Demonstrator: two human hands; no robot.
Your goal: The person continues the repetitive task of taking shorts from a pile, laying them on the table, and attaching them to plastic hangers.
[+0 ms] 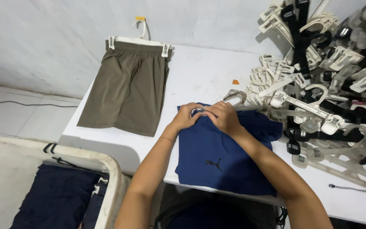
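A pair of blue shorts [221,157] lies flat on the white table [200,72], waistband away from me. My left hand [186,116] and my right hand [224,116] meet at the waistband, both closed on a clear plastic clip hanger [235,97] and the fabric edge. The hanger's hook sticks up just beyond my right hand. A pair of olive-brown shorts [128,89] hangs clipped on a white hanger [140,36] and lies flat at the table's far left.
A big heap of white, clear and black plastic clip hangers [327,76] covers the table's right side. A white tub [106,169] at lower left holds folded dark blue garments [56,199]. A black cord [356,188] lies near the front right edge.
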